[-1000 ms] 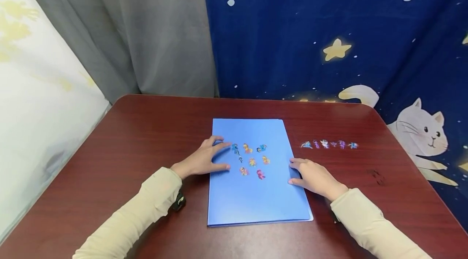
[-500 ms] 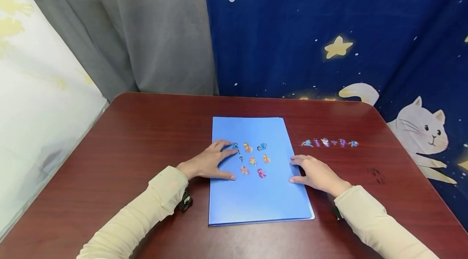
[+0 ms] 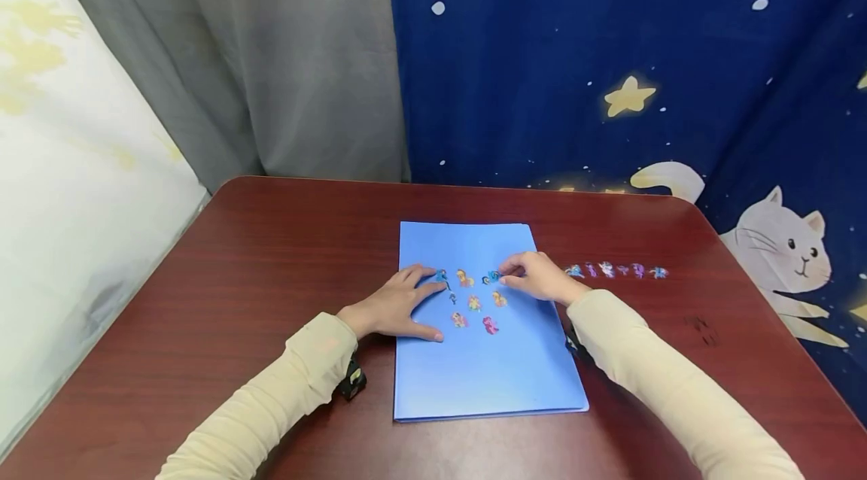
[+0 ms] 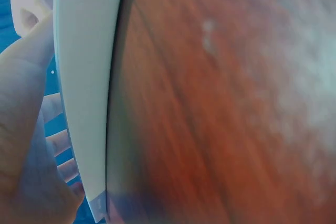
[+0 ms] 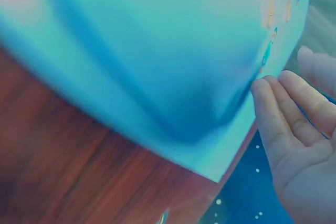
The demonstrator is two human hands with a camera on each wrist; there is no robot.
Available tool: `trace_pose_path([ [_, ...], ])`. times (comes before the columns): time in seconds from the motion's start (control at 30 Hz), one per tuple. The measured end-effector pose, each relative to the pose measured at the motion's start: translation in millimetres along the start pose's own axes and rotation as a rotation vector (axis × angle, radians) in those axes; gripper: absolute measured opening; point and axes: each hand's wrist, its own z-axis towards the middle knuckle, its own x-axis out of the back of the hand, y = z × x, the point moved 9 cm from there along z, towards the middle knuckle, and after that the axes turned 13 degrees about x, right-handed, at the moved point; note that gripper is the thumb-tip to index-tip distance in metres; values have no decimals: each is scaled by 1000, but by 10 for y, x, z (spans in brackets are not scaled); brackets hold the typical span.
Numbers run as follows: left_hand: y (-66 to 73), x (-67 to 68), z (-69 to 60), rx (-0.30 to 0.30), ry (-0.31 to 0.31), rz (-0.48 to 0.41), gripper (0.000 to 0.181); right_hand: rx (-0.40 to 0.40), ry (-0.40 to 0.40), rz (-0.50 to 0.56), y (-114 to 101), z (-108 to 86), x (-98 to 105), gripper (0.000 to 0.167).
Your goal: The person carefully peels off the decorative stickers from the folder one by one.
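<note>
A blue folder (image 3: 488, 375) lies on the table, with several small colourful pony-shaped stickers (image 3: 474, 303) on its upper half. My left hand (image 3: 393, 305) rests on the folder's left side with fingers spread, its fingertips at a blue pony sticker (image 3: 442, 275). Over the folder's right edge reaches my right hand (image 3: 540, 275). Its thumb and forefinger are at another blue sticker (image 3: 489, 278), a small gap between them. In the right wrist view, the fingers of the right hand (image 5: 302, 135) look nearly straight, thumb apart. The left wrist view has the left hand (image 4: 26, 129) beside the folder's pale edge (image 4: 84, 77).
A row of several blue, purple and white stickers (image 3: 606, 270) lies on the dark red table (image 3: 291, 254), right of the folder. Dark marks (image 3: 702, 329) show on the tabletop further right. Grey (image 3: 318, 59) and blue curtains (image 3: 528, 59) hang behind the table.
My right hand has left the folder's right edge and moved up and left to the upper right blue sticker. The left hand has shifted slightly to the right and down on the folder.
</note>
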Motion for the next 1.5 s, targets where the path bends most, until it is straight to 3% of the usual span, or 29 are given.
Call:
trace_pose_path([
  [0.27,4,-28,-5,-1,-16,2,85,-5,64,56,184,205,-84,10],
  [0.37,7,-24,-17,-6,-10,15,85,34,109,83,307,240,-96,10],
  [0.53,18,-8,-17,-21,19,108,84,-5,139,19,323,266,-50,9],
  [0.6,28,0,-16,-29,33,149,83,-61,119,-45,235,257,-18,7],
  [0.77,39,19,-9,-44,50,184,83,-100,83,-146,156,282,-15,7],
  [1.07,69,-46,-14,-82,18,152,77,-85,46,-172,135,275,-72,9],
  [1.23,85,-71,-2,-83,4,149,76,-133,60,-207,173,222,-75,5],
  [1.5,48,-43,-13,-77,19,153,76,-176,54,-168,160,251,-86,6],
])
